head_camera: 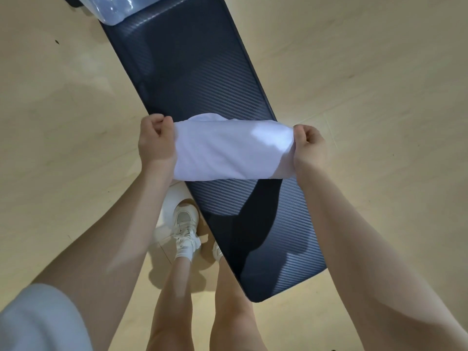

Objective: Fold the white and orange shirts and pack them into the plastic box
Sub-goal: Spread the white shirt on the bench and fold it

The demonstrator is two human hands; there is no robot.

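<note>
White shirt (233, 150) folded to a compact bundle, held above the near half of the counter (202, 79), long axis running hand to hand. Left hand (155, 141) and right hand (310, 145) fingers clenched on opposite ends. Plastic box (119, 7) at counter's far end, well apart; contents indiscernible. Orange shirt not visible.

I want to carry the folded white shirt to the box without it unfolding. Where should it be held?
By its two short ends, one from each side, as the left hand and right hand pinch the white shirt now: the bundle hangs stretched between them.
</note>
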